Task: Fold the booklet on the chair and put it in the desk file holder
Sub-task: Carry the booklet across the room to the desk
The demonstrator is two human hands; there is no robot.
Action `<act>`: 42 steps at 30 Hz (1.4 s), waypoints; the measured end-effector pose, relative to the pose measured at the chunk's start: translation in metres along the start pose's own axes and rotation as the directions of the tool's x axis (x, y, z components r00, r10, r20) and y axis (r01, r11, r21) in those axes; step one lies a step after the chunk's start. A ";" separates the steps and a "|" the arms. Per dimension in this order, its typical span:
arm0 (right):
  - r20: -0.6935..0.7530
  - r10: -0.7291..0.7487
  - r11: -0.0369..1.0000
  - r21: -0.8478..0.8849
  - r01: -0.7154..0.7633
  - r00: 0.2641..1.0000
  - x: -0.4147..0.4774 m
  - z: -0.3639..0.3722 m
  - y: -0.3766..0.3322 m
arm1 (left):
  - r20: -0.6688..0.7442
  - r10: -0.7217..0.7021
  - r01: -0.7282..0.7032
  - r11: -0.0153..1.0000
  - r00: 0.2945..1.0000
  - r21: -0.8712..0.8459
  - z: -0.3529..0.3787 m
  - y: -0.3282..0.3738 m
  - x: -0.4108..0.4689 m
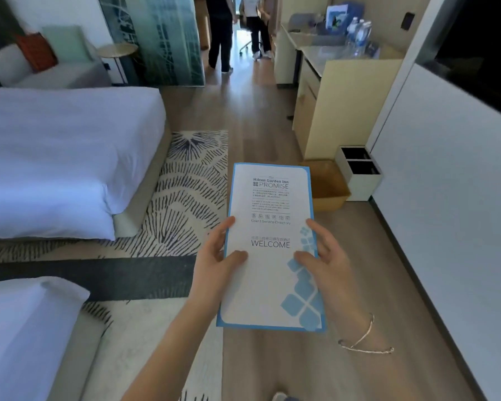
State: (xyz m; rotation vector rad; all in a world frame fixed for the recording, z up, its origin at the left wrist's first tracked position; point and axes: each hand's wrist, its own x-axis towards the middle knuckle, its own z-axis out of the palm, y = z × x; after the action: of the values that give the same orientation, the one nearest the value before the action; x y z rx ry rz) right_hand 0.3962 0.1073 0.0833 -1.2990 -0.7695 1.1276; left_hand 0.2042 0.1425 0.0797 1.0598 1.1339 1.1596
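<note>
One booklet (268, 247) sits at lower centre of the frame, closed and held above the wood floor (258, 117), its cover reading "WELCOME". The left hand (214, 259) grips its left edge, thumb on the cover and fingers behind. The right hand (324, 256) grips the right edge the same way, one bracelet (365, 340) on its wrist. Two beds (55, 146) fill the left side. One desk (339, 70) stands at upper right with a blue file holder (337, 15) on it, well apart from the booklet. Two people (220, 33) stand at top centre.
</note>
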 end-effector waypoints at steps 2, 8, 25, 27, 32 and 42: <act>0.050 0.017 1.000 0.003 -0.017 0.999 0.055 0.006 -0.006 | -0.064 -0.019 0.019 1.000 0.998 0.007 0.008 0.006 0.043; 0.182 0.083 0.996 -0.027 -0.080 0.980 0.210 0.047 0.007 | -0.188 -0.043 0.041 0.999 0.981 -0.012 0.007 -0.002 0.174; 0.058 0.044 0.999 0.022 -0.046 0.997 0.703 0.150 -0.068 | -0.024 -0.044 0.043 0.999 0.999 -0.033 0.060 0.052 0.711; 0.050 0.040 0.999 0.022 -0.041 0.998 0.766 0.149 -0.067 | -0.010 -0.053 0.052 0.998 0.999 -0.036 0.077 0.048 0.773; 0.075 0.030 0.999 0.014 -0.031 0.997 0.941 0.146 -0.080 | -0.019 -0.054 0.054 0.998 0.998 -0.024 0.131 0.051 0.937; 0.135 0.024 0.999 -0.034 -0.019 0.991 1.253 0.172 -0.152 | -0.069 -0.056 0.051 0.996 0.996 -0.067 0.208 0.091 1.234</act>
State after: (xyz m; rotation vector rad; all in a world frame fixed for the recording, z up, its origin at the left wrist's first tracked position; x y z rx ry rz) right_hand 0.6592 1.3533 0.0700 -1.2703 -0.8793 1.2348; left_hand 0.4582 1.3709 0.0707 0.9395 1.1645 1.1919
